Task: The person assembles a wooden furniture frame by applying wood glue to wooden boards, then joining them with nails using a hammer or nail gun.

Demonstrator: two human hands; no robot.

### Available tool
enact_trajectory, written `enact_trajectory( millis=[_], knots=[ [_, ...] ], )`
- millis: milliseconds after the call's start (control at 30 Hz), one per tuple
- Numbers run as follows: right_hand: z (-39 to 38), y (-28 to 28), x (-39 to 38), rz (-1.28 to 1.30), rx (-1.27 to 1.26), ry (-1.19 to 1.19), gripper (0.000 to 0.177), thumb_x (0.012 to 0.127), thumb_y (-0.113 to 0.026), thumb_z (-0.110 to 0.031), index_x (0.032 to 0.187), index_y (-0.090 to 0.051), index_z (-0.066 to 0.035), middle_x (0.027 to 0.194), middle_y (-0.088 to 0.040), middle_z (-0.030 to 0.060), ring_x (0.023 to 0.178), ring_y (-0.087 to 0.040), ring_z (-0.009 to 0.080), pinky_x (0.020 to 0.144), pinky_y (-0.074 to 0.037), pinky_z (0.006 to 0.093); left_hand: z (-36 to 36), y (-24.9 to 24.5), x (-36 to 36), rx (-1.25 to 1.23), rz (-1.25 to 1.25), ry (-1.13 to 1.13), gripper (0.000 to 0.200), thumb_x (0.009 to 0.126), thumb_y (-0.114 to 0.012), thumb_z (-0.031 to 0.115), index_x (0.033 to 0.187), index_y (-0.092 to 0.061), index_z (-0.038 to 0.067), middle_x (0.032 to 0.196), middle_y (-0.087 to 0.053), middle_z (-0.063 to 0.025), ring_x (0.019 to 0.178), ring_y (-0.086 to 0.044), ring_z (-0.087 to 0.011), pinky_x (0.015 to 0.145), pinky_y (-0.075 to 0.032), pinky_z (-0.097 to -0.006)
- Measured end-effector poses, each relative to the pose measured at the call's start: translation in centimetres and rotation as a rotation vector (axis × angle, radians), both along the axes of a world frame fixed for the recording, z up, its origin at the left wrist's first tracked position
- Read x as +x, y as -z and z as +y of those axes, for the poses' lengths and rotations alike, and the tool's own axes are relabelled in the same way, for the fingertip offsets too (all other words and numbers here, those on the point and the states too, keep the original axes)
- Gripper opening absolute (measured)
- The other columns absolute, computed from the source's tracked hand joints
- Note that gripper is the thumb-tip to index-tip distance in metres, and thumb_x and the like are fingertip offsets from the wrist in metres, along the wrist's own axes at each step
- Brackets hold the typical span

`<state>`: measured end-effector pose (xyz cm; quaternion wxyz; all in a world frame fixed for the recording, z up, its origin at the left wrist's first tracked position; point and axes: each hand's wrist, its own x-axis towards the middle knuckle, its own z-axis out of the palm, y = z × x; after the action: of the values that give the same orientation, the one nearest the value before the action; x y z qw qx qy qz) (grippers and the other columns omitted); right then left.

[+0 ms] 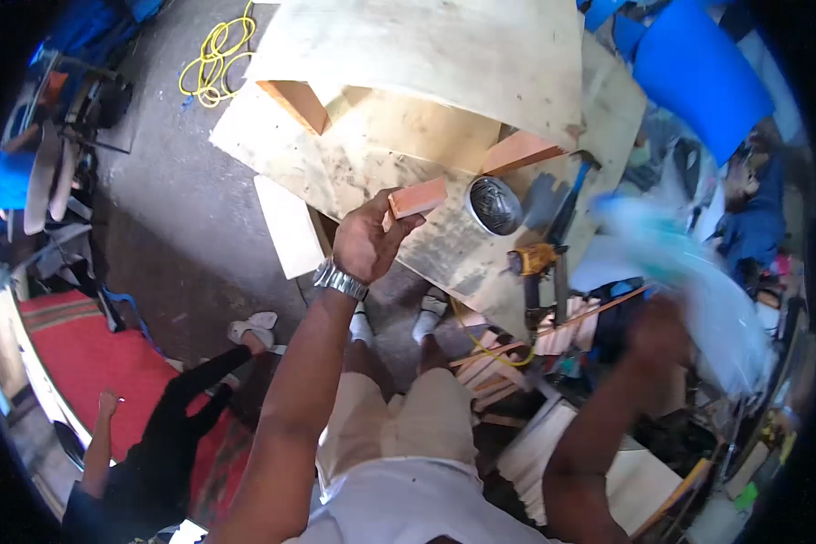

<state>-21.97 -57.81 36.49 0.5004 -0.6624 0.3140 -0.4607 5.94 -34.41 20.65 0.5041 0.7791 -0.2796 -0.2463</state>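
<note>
The left fingers [408, 226] grasped a short, rectangular, reddish-brown wooden block [419, 197], its edges straight and one side paler, above the stained plywood bench [372, 177]. The right fingers [659, 328] blurred beside a whitish, translucent sheet [725, 308]; their grip could not be told. Right of the left fingers sat a yellow-and-black drill [535, 261] and a round bowl of thin metal fasteners [493, 206]; beyond them spread a broad, pale wooden panel [444, 45].
</note>
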Motion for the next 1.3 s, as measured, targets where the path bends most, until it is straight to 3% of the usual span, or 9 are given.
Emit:
enact_trajectory(
  millis=[100, 233, 500, 733, 833, 933, 1000, 1200, 1300],
  knots=[
    [4.2, 3.8, 5.5, 0.301, 0.12, -0.125, 0.038, 0.088, -0.066, -0.007, 0.123, -0.057, 0.003, 0.115, -0.062, 0.0138, 0.106, -0.059, 0.0237, 0.096, -0.046, 0.0372, 0.7, -1.9, -0.2, 0.153, -0.144, 0.025, 0.035, 0.087, -0.067, 0.036, 0.111, -0.061, 0.011, 0.094, -0.069, -0.0165, 0.089, -0.066, -0.0367, 0.074, -0.052, -0.0451],
    [7.5, -2.3, 11.3, 0.132, 0.058, -0.276, 0.032, 0.086, -0.066, -0.005, 0.117, -0.061, 0.002, 0.109, -0.065, 0.0103, 0.099, -0.06, 0.019, 0.092, -0.047, 0.0337, 1.0, -3.9, -0.4, 0.231, -0.14, 0.078, 0.032, 0.087, -0.066, 0.032, 0.114, -0.06, 0.014, 0.098, -0.069, -0.0148, 0.091, -0.066, -0.0345, 0.077, -0.052, -0.0462],
    [10.1, -4.4, 16.9, 0.222, -0.127, -0.544, 0.022, 0.08, -0.075, 0.001, 0.099, -0.063, 0.002, 0.098, -0.066, 0.0085, 0.087, -0.063, 0.0164, 0.08, -0.052, 0.0314, 1.7, -2.7, -1.7, 0.171, -0.202, 0.043, 0.032, 0.088, -0.065, 0.031, 0.115, -0.059, 0.014, 0.095, -0.07, -0.0149, 0.087, -0.067, -0.0353, 0.074, -0.053, -0.046],
    [10.6, -0.9, 16.8, 0.314, -0.585, -0.41, 0.018, 0.082, -0.073, 0.002, 0.098, -0.064, 0.002, 0.09, -0.067, 0.0057, 0.081, -0.063, 0.0138, 0.075, -0.051, 0.0272, 1.2, -2.2, -1.7, 0.17, -0.213, 0.074, 0.028, 0.088, -0.063, 0.029, 0.112, -0.057, 0.014, 0.092, -0.069, -0.0148, 0.087, -0.065, -0.0368, 0.074, -0.051, -0.0487],
    [10.7, -3.4, 17.3, 0.259, -0.299, -0.415, 0.011, 0.085, -0.069, 0.0, 0.095, -0.065, 0.002, 0.088, -0.067, 0.0067, 0.081, -0.062, 0.0155, 0.075, -0.05, 0.0305, 0.8, -1.7, -2.1, 0.192, -0.234, 0.095, 0.027, 0.089, -0.062, 0.029, 0.111, -0.055, 0.015, 0.092, -0.068, -0.0142, 0.086, -0.065, -0.0361, 0.073, -0.051, -0.0482],
    [11.5, -4.1, 17.1, 0.362, -0.382, -0.415, 0.015, 0.082, -0.073, -0.002, 0.094, -0.065, 0.001, 0.087, -0.065, 0.0076, 0.083, -0.062, 0.0178, 0.076, -0.05, 0.0332, 0.2, -1.5, -2.2, 0.182, -0.251, 0.104, 0.027, 0.089, -0.063, 0.029, 0.11, -0.055, 0.015, 0.092, -0.068, -0.0135, 0.086, -0.065, -0.0356, 0.072, -0.051, -0.0475],
    [11.2, -0.7, 16.0, 0.375, -0.7, -0.299, 0.026, 0.075, -0.082, -0.007, 0.095, -0.066, -0.001, 0.09, -0.065, 0.0092, 0.084, -0.063, 0.0221, 0.077, -0.05, 0.0366, 0.0, -1.6, -2.5, 0.2, -0.242, 0.106, 0.027, 0.088, -0.063, 0.029, 0.11, -0.056, 0.016, 0.091, -0.068, -0.0132, 0.086, -0.065, -0.0355, 0.072, -0.051, -0.0473],
    [8.6, -1.1, 16.3, 0.176, -0.193, -0.211, 0.023, 0.08, -0.076, -0.001, 0.1, -0.064, -0.001, 0.094, -0.066, 0.007, 0.085, -0.064, 0.0198, 0.082, -0.052, 0.0327, 0.0, -2.1, -1.8, 0.22, -0.233, 0.119, 0.029, 0.089, -0.063, 0.03, 0.113, -0.057, 0.016, 0.088, -0.069, -0.0149, 0.086, -0.066, -0.0363, 0.072, -0.051, -0.0478],
    [9.9, 0.5, 16.5, 0.226, -0.568, -0.294, 0.024, 0.082, -0.073, -0.001, 0.104, -0.063, -0.002, 0.096, -0.063, 0.008, 0.092, -0.061, 0.0202, 0.091, -0.048, 0.0315, -0.1, -2.4, -2.0, 0.214, -0.238, 0.111, 0.029, 0.088, -0.064, 0.03, 0.112, -0.058, 0.015, 0.088, -0.069, -0.0152, 0.085, -0.066, -0.0367, 0.072, -0.051, -0.048]
  ],
)
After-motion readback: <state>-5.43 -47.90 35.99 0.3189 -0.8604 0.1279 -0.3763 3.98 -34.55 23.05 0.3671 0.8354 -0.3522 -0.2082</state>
